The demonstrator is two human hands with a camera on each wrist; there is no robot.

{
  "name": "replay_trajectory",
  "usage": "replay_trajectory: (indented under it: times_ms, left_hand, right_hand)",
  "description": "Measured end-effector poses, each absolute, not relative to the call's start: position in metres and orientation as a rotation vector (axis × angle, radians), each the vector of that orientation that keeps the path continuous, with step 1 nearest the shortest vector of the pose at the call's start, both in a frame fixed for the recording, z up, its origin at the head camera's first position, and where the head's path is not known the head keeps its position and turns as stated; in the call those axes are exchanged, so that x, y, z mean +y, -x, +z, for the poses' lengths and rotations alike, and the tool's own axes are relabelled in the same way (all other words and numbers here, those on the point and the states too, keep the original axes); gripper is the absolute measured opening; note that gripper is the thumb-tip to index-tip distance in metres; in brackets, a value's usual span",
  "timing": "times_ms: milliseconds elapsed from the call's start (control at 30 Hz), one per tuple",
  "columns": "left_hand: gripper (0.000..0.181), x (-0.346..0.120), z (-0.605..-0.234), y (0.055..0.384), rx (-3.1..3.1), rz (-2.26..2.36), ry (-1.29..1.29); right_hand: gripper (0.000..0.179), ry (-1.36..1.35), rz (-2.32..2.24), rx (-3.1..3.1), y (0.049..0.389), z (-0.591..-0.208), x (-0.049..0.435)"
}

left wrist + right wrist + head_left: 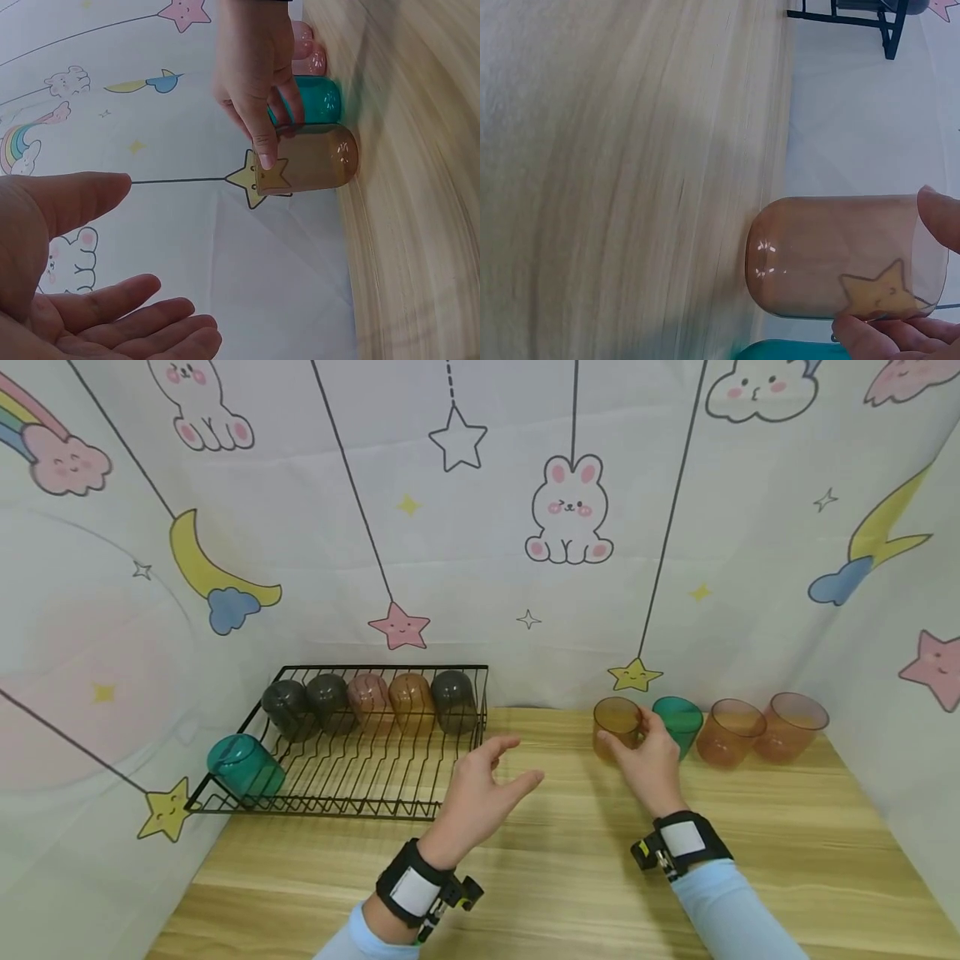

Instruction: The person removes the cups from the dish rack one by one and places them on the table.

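Observation:
At the back of the table, my right hand grips an amber see-through cup near its rim, thumb on one side and fingers on the other. The cup stands upright, its base at the tabletop, as the right wrist view shows. Beside it is a teal cup, partly behind the fingers. My left hand hovers over the table near the rack's right front corner, holding nothing, with thumb and fingers spread apart. In the left wrist view, the left palm appears at the lower left, away from the amber cup.
A black wire rack stands at the left. Along its back lie several upside-down cups, including a grey cup and an amber one; a teal cup leans at its front left. Orange and pink cups stand at the right.

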State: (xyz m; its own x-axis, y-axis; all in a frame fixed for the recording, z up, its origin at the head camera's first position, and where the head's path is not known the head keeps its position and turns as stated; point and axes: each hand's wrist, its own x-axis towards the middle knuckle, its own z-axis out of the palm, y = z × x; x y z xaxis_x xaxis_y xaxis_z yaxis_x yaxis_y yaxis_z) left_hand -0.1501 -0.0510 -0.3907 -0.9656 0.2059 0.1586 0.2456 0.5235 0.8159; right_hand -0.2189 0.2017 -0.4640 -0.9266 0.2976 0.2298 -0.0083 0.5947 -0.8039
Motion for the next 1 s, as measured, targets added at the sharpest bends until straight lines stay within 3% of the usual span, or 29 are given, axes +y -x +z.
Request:
replay_trajectory:
  times_ms: [500,700,1000]
  left_hand:
    - [0.054,-0.068,-0.38,0.151,-2.733,-1.331,0.336]
    - [0.053,-0.105,-0.373,0.148,-2.715,-1.301,0.248]
    - [0.066,-0.178,-0.356,0.159,-2.599,-1.072,0.046]
  right_hand:
    - [0.084,0.256,1.2,-2.447,0.216,-0.463,0.202]
    - [0.085,0.238,1.227,-2.472,0.207,-0.454,0.206]
    - [0.072,0.117,1.154,-2.454,0.183,-0.433,0.217]
